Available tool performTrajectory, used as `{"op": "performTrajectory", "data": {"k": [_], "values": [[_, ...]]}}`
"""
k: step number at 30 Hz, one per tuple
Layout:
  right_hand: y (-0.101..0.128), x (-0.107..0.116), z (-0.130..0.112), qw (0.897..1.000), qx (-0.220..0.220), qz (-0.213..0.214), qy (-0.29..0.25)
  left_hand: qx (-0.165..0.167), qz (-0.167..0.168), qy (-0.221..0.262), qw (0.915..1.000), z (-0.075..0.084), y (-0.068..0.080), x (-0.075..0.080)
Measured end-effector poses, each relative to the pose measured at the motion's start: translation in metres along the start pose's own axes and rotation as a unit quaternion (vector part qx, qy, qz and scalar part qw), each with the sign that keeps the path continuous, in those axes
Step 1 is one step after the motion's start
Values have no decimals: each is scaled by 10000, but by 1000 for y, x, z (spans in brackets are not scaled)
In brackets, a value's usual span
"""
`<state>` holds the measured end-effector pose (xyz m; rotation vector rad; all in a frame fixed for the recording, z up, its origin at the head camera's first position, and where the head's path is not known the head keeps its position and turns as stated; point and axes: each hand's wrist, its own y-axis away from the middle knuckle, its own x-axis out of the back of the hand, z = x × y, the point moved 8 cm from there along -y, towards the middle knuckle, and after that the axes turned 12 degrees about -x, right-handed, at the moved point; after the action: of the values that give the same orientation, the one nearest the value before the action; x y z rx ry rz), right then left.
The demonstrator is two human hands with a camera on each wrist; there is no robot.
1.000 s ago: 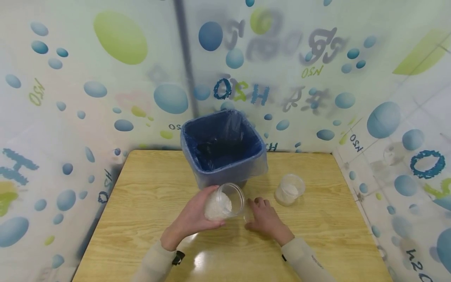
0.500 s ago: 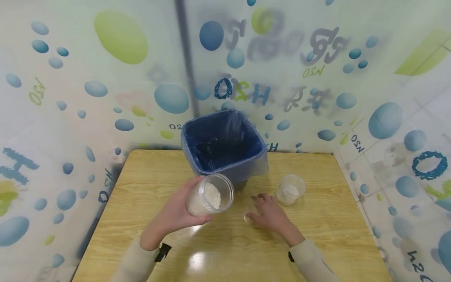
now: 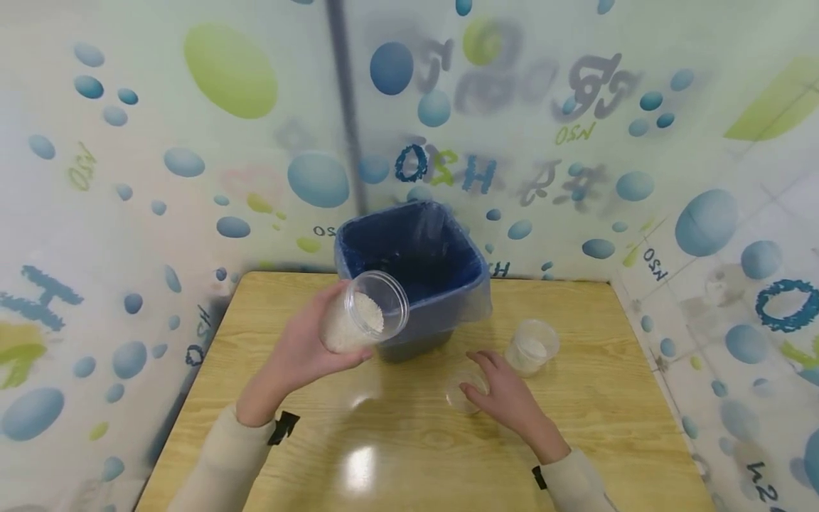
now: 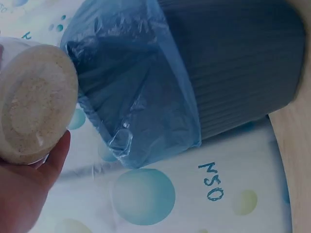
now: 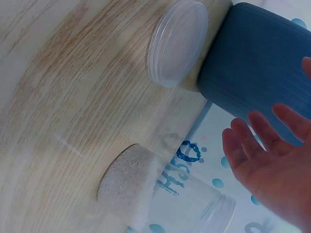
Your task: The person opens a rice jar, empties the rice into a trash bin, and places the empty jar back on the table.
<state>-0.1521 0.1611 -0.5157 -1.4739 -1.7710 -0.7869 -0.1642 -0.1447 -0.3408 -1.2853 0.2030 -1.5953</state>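
My left hand (image 3: 306,350) grips a clear plastic jar (image 3: 348,323) partly filled with white, rice-like grains. The jar has no lid on and leans, its mouth up and to the right, beside the near left rim of a bin (image 3: 419,341) lined with a blue bag. In the left wrist view the jar's round bottom (image 4: 39,104) faces the camera. My right hand (image 3: 508,400) is above the table with its fingers relaxed, holding nothing. Close by its fingertips lies a clear round lid (image 3: 466,392). A second clear jar (image 3: 531,348) with white grains stands just beyond that hand.
The wooden table (image 3: 397,455) backs against a wall (image 3: 256,171) printed with blue and green spots. The bin stands near the table's back edge, with the bag (image 4: 141,82) folded over its rim. Another patterned wall (image 3: 710,299) rises on the right.
My left hand has carried the jar left and up toward the bin's rim. My right hand has drawn back to the right from the lid, which now shows more fully.
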Motion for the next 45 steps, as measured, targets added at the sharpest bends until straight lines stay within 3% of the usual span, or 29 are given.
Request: {"op": "performTrajectory", "data": {"k": [9, 16, 20, 25, 29, 34, 38, 45], "values": [[2, 5, 5, 9995, 49, 257, -162, 419, -63, -459, 9980, -18, -17, 17], [2, 13, 5, 9977, -75, 507, -437, 702, -181, -792, 9942, -31, -22, 22], [-2, 38, -3, 9896, 89, 1203, -785, 899, -204, -820, 9924, -37, -21, 23], [-12, 85, -21, 9660, 439, 2210, -1267, 1001, -209, -831, 9913, -40, -21, 25], [-27, 117, -36, 9577, 453, 2482, -1380, 1012, -202, -866, 9909, -41, -21, 26], [-58, 136, -52, 9687, 95, 1913, -1579, 1022, -207, -859, 9908, -42, -22, 26], [-86, 136, -52, 9756, -396, 1290, -1730, 1041, -213, -841, 9908, -43, -22, 26], [-111, 128, -49, 9789, -687, 874, -1714, 993, -202, -833, 9914, -44, -21, 24]]}}
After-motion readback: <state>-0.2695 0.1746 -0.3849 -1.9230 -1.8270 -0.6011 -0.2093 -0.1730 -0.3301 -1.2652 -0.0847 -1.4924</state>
